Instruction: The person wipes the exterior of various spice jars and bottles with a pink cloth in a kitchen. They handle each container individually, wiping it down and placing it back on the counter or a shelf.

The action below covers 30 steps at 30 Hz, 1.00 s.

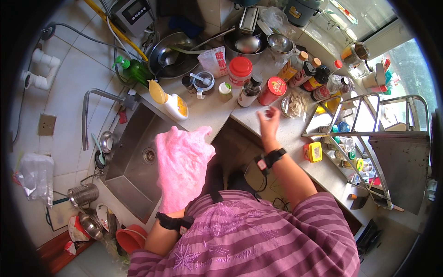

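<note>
A pink cloth (183, 162) covers my left hand from fingertips to wrist, so the fingers beneath it are hidden. Hand and cloth are raised over the right edge of the steel sink (138, 169). My right hand (270, 123) holds nothing; its fingers are slightly curled and apart, above the counter edge. Just beyond it stands a red canister (270, 91), beside a dark sauce bottle (250, 90). To its right lies a bag of pale dried slices (296, 104). A white bottle with a yellow cap (174, 104) stands at the sink's corner.
A faucet (104, 91) arches at the sink's left. Behind are a wok (173, 52), a red-lidded jar (240, 71), a glass jar with a spoon (204, 85) and several sauce bottles (308, 74). A metal rack (367, 133) and a yellow tub (313, 152) stand right.
</note>
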Available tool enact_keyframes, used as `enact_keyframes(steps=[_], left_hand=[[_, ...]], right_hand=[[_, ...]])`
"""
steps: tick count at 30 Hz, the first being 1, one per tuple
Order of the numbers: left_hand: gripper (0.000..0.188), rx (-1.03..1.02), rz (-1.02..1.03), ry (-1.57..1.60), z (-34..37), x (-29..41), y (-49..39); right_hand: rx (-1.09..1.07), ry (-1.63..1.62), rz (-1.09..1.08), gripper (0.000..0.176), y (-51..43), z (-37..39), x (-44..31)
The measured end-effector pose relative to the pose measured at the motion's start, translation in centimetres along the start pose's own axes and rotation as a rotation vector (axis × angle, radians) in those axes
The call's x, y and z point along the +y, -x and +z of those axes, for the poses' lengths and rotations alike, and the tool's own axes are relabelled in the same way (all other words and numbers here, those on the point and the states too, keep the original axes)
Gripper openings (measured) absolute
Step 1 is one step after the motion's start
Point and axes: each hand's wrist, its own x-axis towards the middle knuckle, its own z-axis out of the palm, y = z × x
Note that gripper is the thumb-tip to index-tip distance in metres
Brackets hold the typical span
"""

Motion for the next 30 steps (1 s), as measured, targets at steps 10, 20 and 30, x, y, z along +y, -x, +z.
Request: enact_keyframes(steps=[10,20,30], left_hand=[[0.03,0.067,-0.058,0.162,-0.1,-0.8,-0.8],[0.039,0.199,-0.082,0.748,4.6,-2.0,-5.1],[0.037,-0.06,-0.235,1.197,9.6,-0.4,-7.0]], right_hand=[[0.052,-0.308,-0.064,0.074,-1.7,8.5,-4.2],[-0.047,-0.141,-0.372,0.061,4.3,1.7,-11.2],[-0.002,0.085,-0.516,0.066,8.6,-3.2,-17.6]])
